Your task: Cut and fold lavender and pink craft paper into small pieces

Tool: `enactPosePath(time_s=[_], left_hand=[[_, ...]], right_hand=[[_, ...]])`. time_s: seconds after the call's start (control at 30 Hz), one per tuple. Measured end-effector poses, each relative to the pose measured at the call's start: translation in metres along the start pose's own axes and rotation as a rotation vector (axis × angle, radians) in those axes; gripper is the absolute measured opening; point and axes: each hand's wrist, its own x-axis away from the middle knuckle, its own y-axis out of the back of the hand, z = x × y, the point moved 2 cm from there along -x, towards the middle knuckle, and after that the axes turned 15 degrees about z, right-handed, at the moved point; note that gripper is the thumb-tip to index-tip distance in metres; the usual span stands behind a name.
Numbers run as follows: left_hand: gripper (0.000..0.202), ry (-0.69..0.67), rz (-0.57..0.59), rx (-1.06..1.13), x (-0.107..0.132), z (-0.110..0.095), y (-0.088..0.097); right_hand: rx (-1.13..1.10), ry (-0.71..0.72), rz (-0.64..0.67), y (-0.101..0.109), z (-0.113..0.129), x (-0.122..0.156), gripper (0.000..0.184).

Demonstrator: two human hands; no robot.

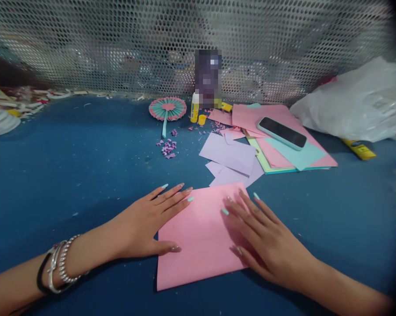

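Note:
A pink sheet of paper [198, 237] lies flat on the blue table [86, 175] near me. My left hand [148, 224] rests open and flat at the sheet's left edge, fingers stretched over its upper left corner and thumb on the paper. My right hand [264, 239] lies open and flat on the sheet's right side, fingers pointing up and left. Bracelets circle my left wrist.
Behind the sheet lie lilac paper pieces [229, 160] and a stack of pink and teal sheets [283, 149] with a phone [281, 132] on top. A folded paper fan [167, 109], purple scraps [167, 148], a glue bottle [194, 107], a white plastic bag [359, 103] and a mesh wall [119, 44] stand farther back.

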Motion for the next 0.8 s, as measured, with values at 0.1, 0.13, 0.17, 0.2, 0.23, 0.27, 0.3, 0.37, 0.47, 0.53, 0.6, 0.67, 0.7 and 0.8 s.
enactPosePath(time_s=[0.1,0.13,0.17,0.2,0.23,0.27,0.3,0.37,0.47,0.53,0.6,0.67,0.7,0.8], left_hand=[[0.078,-0.007,-0.011,-0.010,0.000,-0.001,0.000],[0.078,-0.007,-0.015,-0.016,0.000,-0.001,0.000],[0.078,-0.008,-0.021,-0.023,0.000,-0.001,-0.001],[0.078,-0.007,-0.027,-0.030,0.000,-0.001,-0.001],[0.078,-0.007,-0.033,-0.036,0.001,-0.001,-0.001],[0.078,-0.008,-0.036,-0.040,0.001,-0.002,-0.001],[0.078,-0.007,-0.037,-0.044,0.001,-0.002,-0.001],[0.076,0.001,-0.030,-0.052,0.000,-0.002,-0.002],[0.074,0.011,-0.024,-0.061,0.000,-0.003,-0.002],[0.074,0.010,-0.025,-0.061,0.000,-0.002,-0.003],[0.074,0.008,-0.027,-0.061,0.000,-0.002,-0.003],[0.075,0.005,-0.027,-0.063,0.000,-0.002,-0.003],[0.074,0.003,-0.029,-0.064,0.000,-0.002,-0.004],[0.075,-0.007,-0.048,-0.054,0.000,-0.001,-0.004]], right_hand=[[0.073,0.242,0.017,0.008,0.026,-0.002,0.056],[0.112,0.345,0.011,0.011,0.036,-0.004,0.054],[0.159,0.437,0.005,0.013,0.045,-0.008,0.052],[0.203,0.503,-0.008,0.014,0.053,-0.012,0.051],[0.238,0.544,-0.015,0.015,0.059,-0.016,0.049],[0.258,0.566,-0.028,0.016,0.065,-0.021,0.048],[0.271,0.579,-0.034,0.017,0.069,-0.026,0.047],[0.289,0.592,-0.036,0.017,0.076,-0.034,0.047],[0.310,0.615,-0.016,0.015,0.083,-0.041,0.048],[0.289,0.620,-0.004,0.013,0.085,-0.043,0.050],[0.225,0.619,0.018,0.010,0.084,-0.042,0.053],[0.135,0.612,0.052,0.009,0.082,-0.041,0.055],[0.088,0.611,0.066,0.009,0.080,-0.040,0.054],[-0.037,0.616,0.090,0.009,0.077,-0.038,0.053]])
